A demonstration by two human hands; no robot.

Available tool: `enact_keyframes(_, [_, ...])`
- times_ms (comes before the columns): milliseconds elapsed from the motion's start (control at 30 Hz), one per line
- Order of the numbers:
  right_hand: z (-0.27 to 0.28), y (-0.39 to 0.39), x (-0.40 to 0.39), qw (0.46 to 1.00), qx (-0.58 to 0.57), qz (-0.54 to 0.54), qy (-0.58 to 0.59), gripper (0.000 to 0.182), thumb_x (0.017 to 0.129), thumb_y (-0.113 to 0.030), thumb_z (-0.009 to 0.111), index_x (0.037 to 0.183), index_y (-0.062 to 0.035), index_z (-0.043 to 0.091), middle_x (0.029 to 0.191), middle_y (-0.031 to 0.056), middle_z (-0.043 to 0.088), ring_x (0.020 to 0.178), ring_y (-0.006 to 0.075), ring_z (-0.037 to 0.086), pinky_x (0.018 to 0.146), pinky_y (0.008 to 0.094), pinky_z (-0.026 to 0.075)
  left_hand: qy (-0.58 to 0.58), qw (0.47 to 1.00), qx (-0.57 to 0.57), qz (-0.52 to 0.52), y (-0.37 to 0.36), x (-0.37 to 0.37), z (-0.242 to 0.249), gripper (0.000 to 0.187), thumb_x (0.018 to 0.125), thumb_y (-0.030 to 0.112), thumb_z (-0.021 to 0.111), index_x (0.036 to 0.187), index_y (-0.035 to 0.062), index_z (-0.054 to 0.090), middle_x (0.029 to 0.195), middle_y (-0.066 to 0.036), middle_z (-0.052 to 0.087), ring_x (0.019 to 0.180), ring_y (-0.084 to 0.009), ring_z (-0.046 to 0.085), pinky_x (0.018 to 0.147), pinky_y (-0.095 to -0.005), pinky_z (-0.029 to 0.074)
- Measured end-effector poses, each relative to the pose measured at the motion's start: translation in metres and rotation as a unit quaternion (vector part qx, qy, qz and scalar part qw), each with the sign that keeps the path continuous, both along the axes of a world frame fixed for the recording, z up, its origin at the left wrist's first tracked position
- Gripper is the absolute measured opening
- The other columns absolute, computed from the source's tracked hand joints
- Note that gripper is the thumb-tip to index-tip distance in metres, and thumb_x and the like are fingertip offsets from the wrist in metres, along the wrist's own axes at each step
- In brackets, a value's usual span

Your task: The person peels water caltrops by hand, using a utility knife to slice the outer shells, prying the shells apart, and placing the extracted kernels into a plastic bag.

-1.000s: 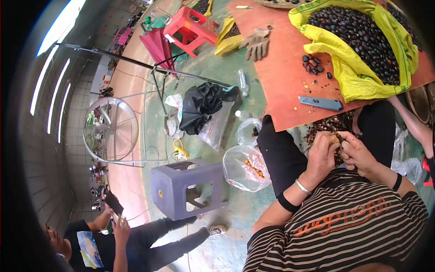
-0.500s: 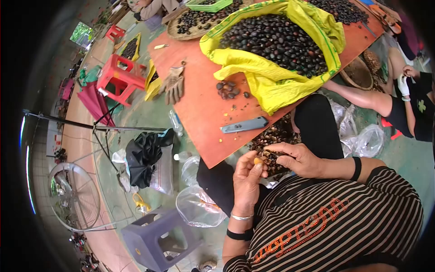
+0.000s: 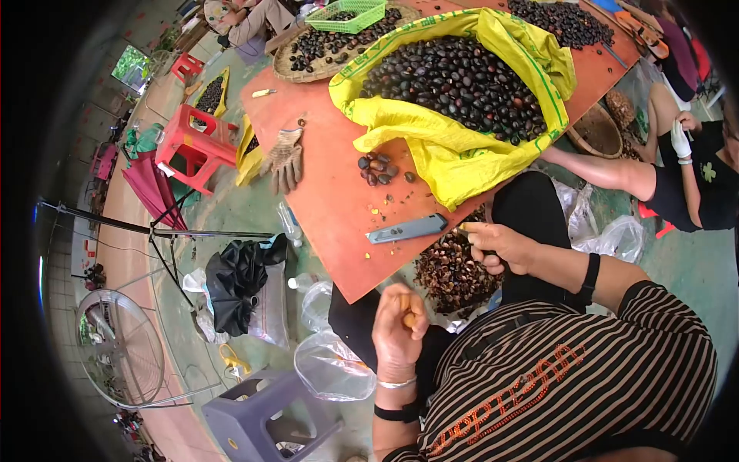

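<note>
My left hand [image 3: 398,327] is closed over yellowish peeled kernels [image 3: 409,317], partly hidden by the curled fingers. To its right, my right hand [image 3: 504,248] hovers over a heap of dark shells and peelings [image 3: 454,273] by the table edge. Its fingers are bent, with something small and yellowish at the tips that I cannot make out. A grey box-cutter-like tool [image 3: 406,229] lies on the orange tabletop [image 3: 327,231] nearby. Beyond it sits a small cluster of dark nuts [image 3: 377,169]. A yellow sack [image 3: 454,181] full of dark nuts [image 3: 462,81] stands open behind.
A brown-stained glove [image 3: 285,160] lies at the table's left edge. A woven tray [image 3: 296,75] with a green basket [image 3: 346,17] is at the back. Red [image 3: 196,146] and grey stools [image 3: 258,412] stand left. Another person's gloved hand [image 3: 680,141] is at right.
My hands have moved apart. The left has drawn down and toward me, closing over the kernels; the right has lifted slightly away, uncovering the shell heap.
</note>
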State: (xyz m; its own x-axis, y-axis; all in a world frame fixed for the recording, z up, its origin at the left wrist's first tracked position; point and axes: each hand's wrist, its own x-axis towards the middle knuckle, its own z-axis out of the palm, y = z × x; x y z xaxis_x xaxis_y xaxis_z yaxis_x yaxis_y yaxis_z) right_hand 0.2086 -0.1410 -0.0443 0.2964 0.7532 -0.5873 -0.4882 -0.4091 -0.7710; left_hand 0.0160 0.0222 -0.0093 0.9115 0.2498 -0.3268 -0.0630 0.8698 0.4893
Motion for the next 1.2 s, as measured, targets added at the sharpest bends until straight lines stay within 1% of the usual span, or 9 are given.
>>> enact_keyframes(100, [-0.022,0.014,0.007,0.936,0.156,-0.18,0.261,0.015,0.092,-0.026,0.054,0.088,-0.0162,0.044,0.074,-0.0011,0.053,0.052,0.0072,0.038,0.044,0.0243,0.031,0.014,0.991,0.093,0.093,0.016,-0.002,0.009,0.022,0.093,0.029,0.048,0.099,0.0083,0.05,0.083,-0.008,0.053,0.051,-0.0122,0.042,0.039,-0.0195,0.031])
enact_keyframes(333, [-0.012,0.01,0.002,0.844,0.231,-0.265,0.404,0.011,0.095,-0.023,0.044,0.104,-0.0161,0.047,0.078,-0.003,0.049,0.055,0.007,0.041,0.047,0.024,0.034,0.137,0.834,0.533,0.027,0.086,0.095,-0.005,0.027,0.089,0.012,0.052,0.112,-0.0007,0.056,0.07,-0.003,0.054,0.056,-0.0093,0.048,0.048,-0.0211,0.038])
enact_keyframes(567, [0.014,-0.008,0.003,0.932,0.094,-0.215,0.276,0.031,0.095,-0.027,0.047,0.121,-0.0094,0.048,0.072,-0.0029,0.047,0.053,0.006,0.037,0.046,0.0219,0.032,0.088,0.539,0.836,-0.05,0.082,0.191,-0.045,0.025,0.079,0.011,0.061,0.102,0.002,0.058,0.071,-0.017,0.06,0.064,-0.0315,0.061,0.057,-0.0393,0.047])
enact_keyframes(667, [0.022,-0.011,0.0,0.957,0.07,-0.173,0.222,0.031,0.096,-0.029,0.046,0.119,-0.0087,0.048,0.071,-0.0023,0.046,0.052,0.0059,0.037,0.044,0.0206,0.033,0.084,0.524,0.845,-0.069,0.082,0.192,-0.052,0.023,0.078,0.011,0.062,0.098,0.0013,0.057,0.074,-0.021,0.061,0.071,-0.0393,0.059,0.061,-0.0448,0.047])
enact_keyframes(733, [0.023,-0.01,-0.003,0.965,0.073,-0.159,0.196,0.033,0.097,-0.029,0.045,0.121,-0.0072,0.047,0.072,-0.0024,0.046,0.053,0.0046,0.037,0.044,0.019,0.032,0.074,0.529,0.843,-0.06,0.076,0.181,-0.045,0.021,0.083,0.012,0.06,0.1,0.0016,0.057,0.072,-0.015,0.062,0.064,-0.0292,0.06,0.054,-0.0377,0.046])
enact_keyframes(800, [0.03,-0.007,-0.002,0.987,0.077,-0.103,0.093,0.033,0.097,-0.027,0.043,0.124,-0.007,0.046,0.072,-0.0023,0.047,0.053,0.0032,0.037,0.043,0.0187,0.031,0.061,0.841,0.533,-0.075,0.062,0.16,-0.024,0.018,0.088,0.013,0.053,0.101,0.0017,0.057,0.074,-0.004,0.059,0.057,-0.0123,0.054,0.05,-0.0257,0.042])
enact_keyframes(833, [0.033,-0.006,-0.002,0.989,0.098,-0.083,0.072,0.036,0.098,-0.023,0.041,0.129,-0.0041,0.042,0.075,-0.0016,0.048,0.057,0.003,0.04,0.048,0.0197,0.036,0.1,0.897,0.416,-0.106,0.054,0.146,-0.003,0.022,0.092,0.012,0.047,0.111,0.0036,0.056,0.076,0.001,0.055,0.058,-0.0024,0.043,0.049,-0.0164,0.034])
enact_keyframes(967, [0.051,0.009,-0.008,0.96,0.2,-0.033,-0.192,0.046,0.095,-0.016,0.046,0.136,0.001,0.033,0.077,0.0001,0.051,0.067,0.0053,0.048,0.064,0.0214,0.043,0.084,0.956,0.265,-0.089,0.023,0.102,0.016,0.023,0.093,0.011,0.046,0.115,0.0047,0.052,0.081,-0.001,0.057,0.06,-0.0039,0.045,0.049,-0.0162,0.034])
enact_keyframes(1200, [0.075,0.011,-0.037,0.951,0.242,0.007,-0.194,0.049,0.094,-0.013,0.047,0.138,0.0,0.029,0.082,-0.0005,0.053,0.071,0.0061,0.048,0.067,0.0212,0.042,0.017,0.975,0.221,-0.015,-0.017,0.055,0.017,0.027,0.093,0.015,0.052,0.119,0.0092,0.047,0.093,-0.002,0.058,0.067,-0.005,0.047,0.051,-0.0148,0.034])
